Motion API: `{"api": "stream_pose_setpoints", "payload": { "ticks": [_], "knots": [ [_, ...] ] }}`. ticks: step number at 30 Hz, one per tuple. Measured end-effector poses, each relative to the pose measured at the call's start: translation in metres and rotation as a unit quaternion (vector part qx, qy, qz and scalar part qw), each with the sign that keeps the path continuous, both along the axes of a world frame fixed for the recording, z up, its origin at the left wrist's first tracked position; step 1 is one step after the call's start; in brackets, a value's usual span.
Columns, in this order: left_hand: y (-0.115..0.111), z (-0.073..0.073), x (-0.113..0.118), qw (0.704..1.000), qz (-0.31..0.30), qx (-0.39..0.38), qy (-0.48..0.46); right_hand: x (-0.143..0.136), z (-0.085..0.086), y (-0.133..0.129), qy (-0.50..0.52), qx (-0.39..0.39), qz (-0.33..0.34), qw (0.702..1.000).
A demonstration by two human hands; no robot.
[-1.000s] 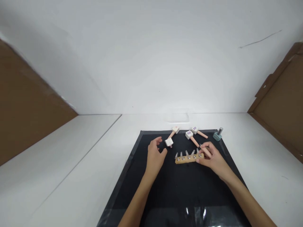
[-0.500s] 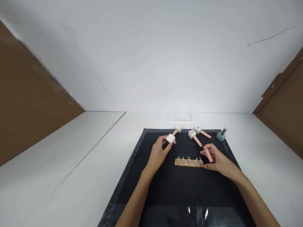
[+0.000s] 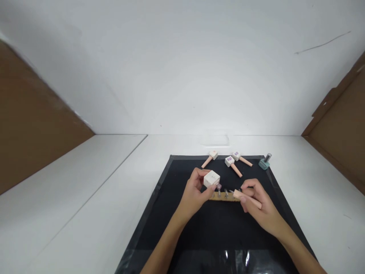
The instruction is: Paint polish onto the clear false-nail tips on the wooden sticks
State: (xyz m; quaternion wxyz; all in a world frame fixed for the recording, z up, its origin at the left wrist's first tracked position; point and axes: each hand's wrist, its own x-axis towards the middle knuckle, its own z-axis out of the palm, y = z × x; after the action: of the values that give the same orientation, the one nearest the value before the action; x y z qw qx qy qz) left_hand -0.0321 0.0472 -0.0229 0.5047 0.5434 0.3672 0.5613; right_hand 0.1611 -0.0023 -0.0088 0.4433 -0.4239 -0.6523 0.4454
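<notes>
My left hand [image 3: 194, 196] is closed around a square white nail polish bottle [image 3: 211, 178], tilted so that its purplish neck points right. My right hand [image 3: 264, 209] pinches the pink handle of a nail polish brush cap [image 3: 251, 200], whose thin brush end points left toward the bottle. Bottle and brush are apart. Below and between the hands lies a narrow wooden strip [image 3: 216, 198] with several clear upright pegs [image 3: 226, 193]. Its right end is partly hidden by the cap and my right hand.
Three white bottles with pink caps lie behind the hands: one at left [image 3: 213, 155], one in the middle [image 3: 229, 161] and one at right [image 3: 236, 155]. A green bottle with a grey cap [image 3: 264, 164] stands on the black mat's [image 3: 159, 213] right edge. A clear tray [image 3: 216, 141] sits by the wall.
The left hand has brought the bottle right and nearer, over the strip. My right hand has turned the cap, so its brush now points left toward the bottle.
</notes>
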Motion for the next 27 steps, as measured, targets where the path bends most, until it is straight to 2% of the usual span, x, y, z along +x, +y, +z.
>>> {"api": "stream_pose_setpoints", "payload": {
  "ticks": [6,11,18,23,27],
  "knots": [
    [-0.003,-0.001,-0.001,1.0,-0.018,0.012,0.012,0.0,0.003,-0.001,-0.035,-0.008,0.025,0.999],
    [-0.004,-0.005,-0.001,0.998,-0.051,0.031,0.021,-0.002,0.003,0.0,-0.065,0.026,0.015,0.997],
    [-0.003,-0.006,0.0,0.999,-0.045,0.026,0.006,-0.004,0.003,0.002,-0.117,0.143,-0.006,0.983],
    [-0.004,-0.003,0.004,0.999,-0.022,0.005,-0.029,-0.004,0.004,0.005,-0.142,0.257,0.015,0.956],
    [-0.007,-0.001,0.011,0.998,-0.025,-0.019,-0.049,-0.007,0.004,0.005,-0.178,0.325,-0.003,0.929]
  ]
}}
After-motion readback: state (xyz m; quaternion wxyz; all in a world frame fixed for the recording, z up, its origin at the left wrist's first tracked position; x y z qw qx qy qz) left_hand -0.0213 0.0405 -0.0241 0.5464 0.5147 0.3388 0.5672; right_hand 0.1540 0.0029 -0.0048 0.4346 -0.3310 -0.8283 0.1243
